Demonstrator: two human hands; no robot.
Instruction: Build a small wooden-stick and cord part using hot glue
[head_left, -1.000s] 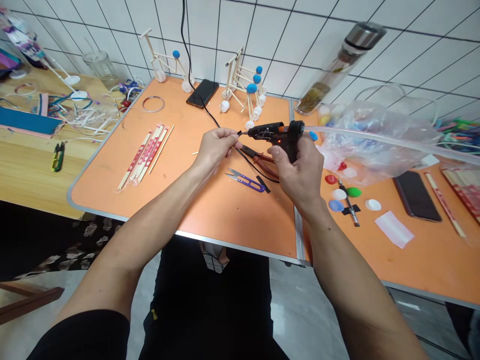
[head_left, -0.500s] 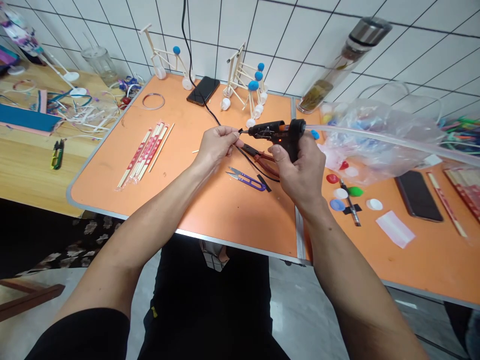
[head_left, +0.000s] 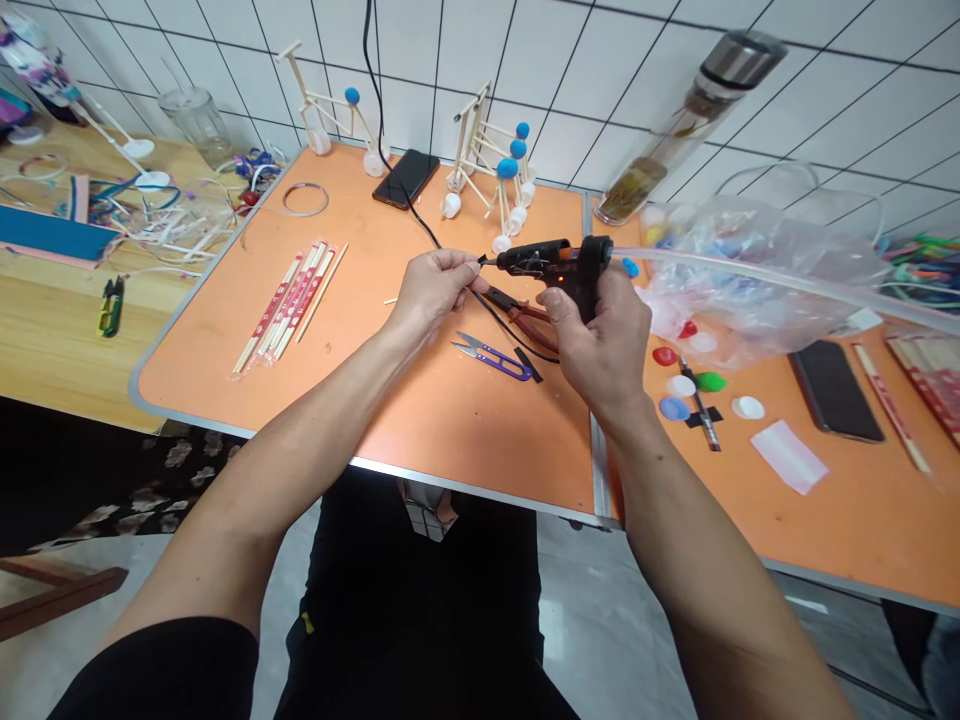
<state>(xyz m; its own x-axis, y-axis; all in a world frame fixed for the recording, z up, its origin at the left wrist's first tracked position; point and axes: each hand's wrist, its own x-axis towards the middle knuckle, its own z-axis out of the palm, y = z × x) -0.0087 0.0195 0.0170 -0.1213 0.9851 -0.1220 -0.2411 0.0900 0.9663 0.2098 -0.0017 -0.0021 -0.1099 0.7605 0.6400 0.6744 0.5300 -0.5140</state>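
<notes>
My right hand (head_left: 600, 335) is wrapped round the grip of a black hot glue gun (head_left: 551, 262), with a long clear glue stick (head_left: 720, 268) running out of its back. The gun's nozzle points left and meets a small black piece (head_left: 482, 260) pinched in the fingertips of my left hand (head_left: 433, 288). What that piece is, I cannot make out. Below the gun lie red-handled pliers (head_left: 525, 318), partly behind my right hand. Purple thread snips (head_left: 491, 357) and a short black strip (head_left: 529, 365) rest on the orange table nearer to me.
Wrapped chopsticks (head_left: 289, 305) lie at left. Two stick models with white wheels (head_left: 491, 170) stand by the wall near a phone (head_left: 406, 179). At right are a tall bottle (head_left: 679, 130), a plastic bag (head_left: 765, 270), bottle caps (head_left: 681, 387) and another phone (head_left: 836, 390).
Hardly anything differs. Both hands keep the glue gun's nozzle at the small black piece, and the view has shifted very slightly.
</notes>
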